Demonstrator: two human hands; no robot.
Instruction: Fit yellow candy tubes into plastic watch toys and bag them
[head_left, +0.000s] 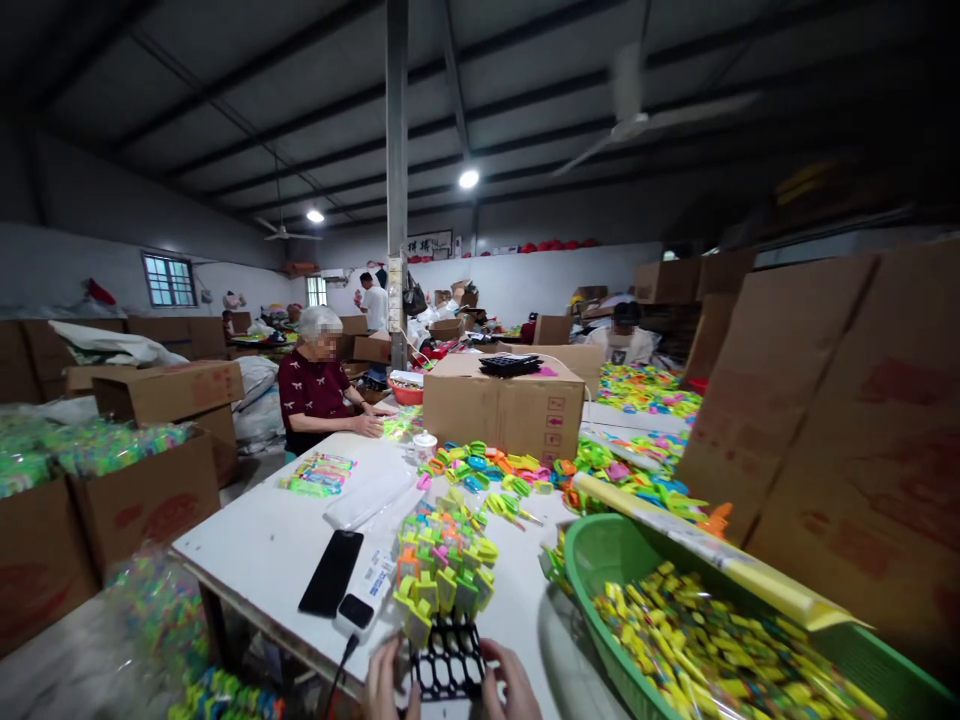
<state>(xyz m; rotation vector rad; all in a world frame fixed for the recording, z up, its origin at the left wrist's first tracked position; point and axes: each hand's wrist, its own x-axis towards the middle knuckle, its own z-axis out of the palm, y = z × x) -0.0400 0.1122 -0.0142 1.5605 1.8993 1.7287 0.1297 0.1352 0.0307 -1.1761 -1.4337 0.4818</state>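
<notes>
At the table's near edge, a black plastic rack [448, 662] with rounded openings lies between my hands. My left hand [388, 682] grips its left side, fingers bent against the edge. On the opposite side my right hand [510, 682] holds the rack with thumb and fingers. Just beyond the rack's far edge is a pile of small yellow, green and orange plastic pieces [442, 560]; whether the nearest ones touch the rack I cannot tell. A black phone [332, 572] and a white device [360, 605] with a cable lie left of the pile.
A green basket [592, 600] of yellow wrapped pieces stands right, a yellow roll [712, 550] across it. A cardboard box [499, 405] carries more black racks [511, 364]. Colourful plastic scissors-like pieces [487, 465] lie before it. A co-worker [319, 385] sits at the table's far left.
</notes>
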